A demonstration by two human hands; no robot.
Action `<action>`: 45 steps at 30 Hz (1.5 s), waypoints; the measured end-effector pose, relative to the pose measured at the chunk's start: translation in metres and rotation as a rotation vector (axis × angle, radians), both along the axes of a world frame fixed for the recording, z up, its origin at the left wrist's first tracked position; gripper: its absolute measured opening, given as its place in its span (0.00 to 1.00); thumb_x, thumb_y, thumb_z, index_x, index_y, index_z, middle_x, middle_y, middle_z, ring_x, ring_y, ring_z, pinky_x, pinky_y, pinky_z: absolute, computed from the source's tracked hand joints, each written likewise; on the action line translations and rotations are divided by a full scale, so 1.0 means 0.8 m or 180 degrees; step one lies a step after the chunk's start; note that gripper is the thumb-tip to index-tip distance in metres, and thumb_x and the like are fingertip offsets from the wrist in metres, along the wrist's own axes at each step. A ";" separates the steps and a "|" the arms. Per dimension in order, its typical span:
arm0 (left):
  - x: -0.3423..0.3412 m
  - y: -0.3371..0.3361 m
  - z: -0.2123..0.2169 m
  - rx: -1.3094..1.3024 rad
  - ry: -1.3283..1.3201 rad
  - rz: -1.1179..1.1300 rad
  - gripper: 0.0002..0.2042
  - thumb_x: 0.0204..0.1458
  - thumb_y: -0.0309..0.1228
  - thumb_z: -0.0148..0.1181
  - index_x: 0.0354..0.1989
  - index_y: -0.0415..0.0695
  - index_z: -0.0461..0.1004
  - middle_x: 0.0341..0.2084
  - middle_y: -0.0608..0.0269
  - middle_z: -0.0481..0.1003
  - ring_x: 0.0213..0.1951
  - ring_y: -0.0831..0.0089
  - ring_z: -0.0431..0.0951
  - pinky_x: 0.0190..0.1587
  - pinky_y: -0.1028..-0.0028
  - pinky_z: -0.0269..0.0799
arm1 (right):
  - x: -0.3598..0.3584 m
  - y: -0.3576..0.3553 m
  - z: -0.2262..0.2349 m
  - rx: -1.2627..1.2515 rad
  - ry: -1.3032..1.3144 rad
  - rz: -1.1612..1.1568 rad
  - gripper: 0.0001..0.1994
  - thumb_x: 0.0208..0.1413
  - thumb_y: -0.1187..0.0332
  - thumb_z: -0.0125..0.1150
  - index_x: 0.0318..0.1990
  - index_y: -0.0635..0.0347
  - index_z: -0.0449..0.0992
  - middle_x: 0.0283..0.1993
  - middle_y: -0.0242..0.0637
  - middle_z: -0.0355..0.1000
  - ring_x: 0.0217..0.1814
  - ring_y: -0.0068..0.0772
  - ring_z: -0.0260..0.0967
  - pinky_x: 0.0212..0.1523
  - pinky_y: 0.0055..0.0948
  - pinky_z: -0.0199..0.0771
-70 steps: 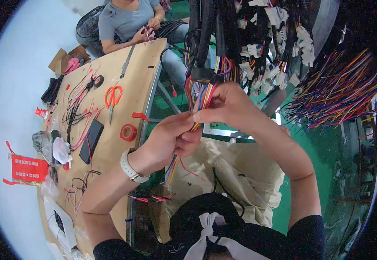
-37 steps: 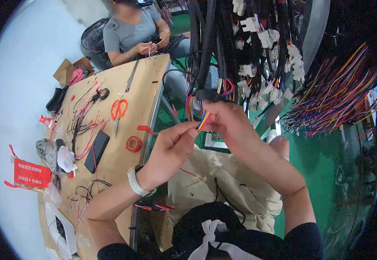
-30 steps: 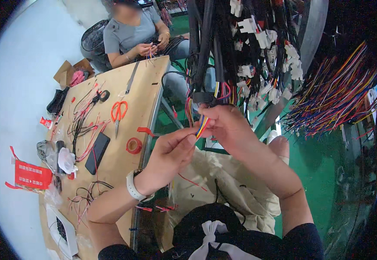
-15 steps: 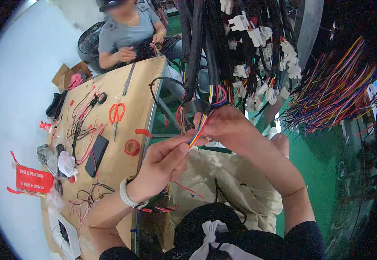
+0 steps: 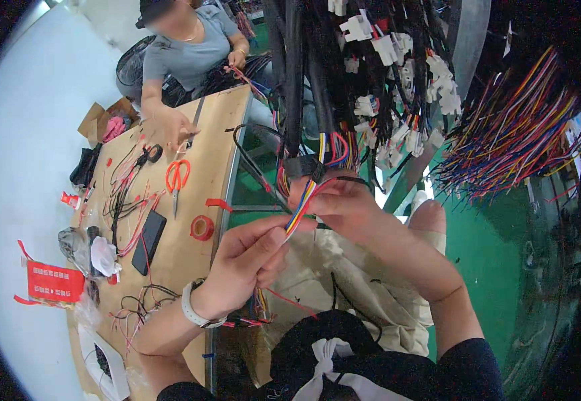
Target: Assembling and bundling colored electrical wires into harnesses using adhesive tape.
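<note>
My left hand (image 5: pixel 253 250) is closed, its thumb and fingers pinching a bundle of coloured wires (image 5: pixel 297 219) in yellow, blue, white and red. Just right of it, my right hand (image 5: pixel 347 210) has its fingers curled together on a red wire at the side of that bundle. This wire arcs up over the hand towards a black strand. Above both hands, black tape (image 5: pixel 304 166) wraps the harness where the wires leave thick black sleeves (image 5: pixel 294 80). My right fingertips are partly hidden behind the wires.
On the wooden table (image 5: pixel 200 174) at left lie orange-handled scissors (image 5: pixel 177 179), a red tape roll (image 5: pixel 202 228), a black box (image 5: pixel 149 244) and loose wires. A co-worker (image 5: pixel 190 53) sits beyond it. White connectors (image 5: pixel 384 50) and a wire bunch (image 5: pixel 517 134) hang at right.
My right hand has shifted slightly down, and a red wire now stands apart from the bundle over it. The co-worker has reached one hand onto the table towards the scissors.
</note>
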State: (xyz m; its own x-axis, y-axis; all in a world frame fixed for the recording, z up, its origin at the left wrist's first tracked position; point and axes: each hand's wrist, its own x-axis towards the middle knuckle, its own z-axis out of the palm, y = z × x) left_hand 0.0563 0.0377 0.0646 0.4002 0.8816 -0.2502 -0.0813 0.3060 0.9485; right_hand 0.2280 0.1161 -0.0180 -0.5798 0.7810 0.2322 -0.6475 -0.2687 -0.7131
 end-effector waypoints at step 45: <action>0.027 0.029 -0.019 0.0051 -0.0477 -0.0187 0.18 0.58 0.40 0.43 0.44 0.37 0.70 0.25 0.66 0.68 0.28 0.77 0.67 0.29 0.80 0.60 | 0.008 -0.027 0.031 -0.0454 -0.0006 -0.0065 0.12 0.55 0.65 0.57 0.41 0.64 0.76 0.32 0.37 0.75 0.38 0.27 0.74 0.36 0.24 0.75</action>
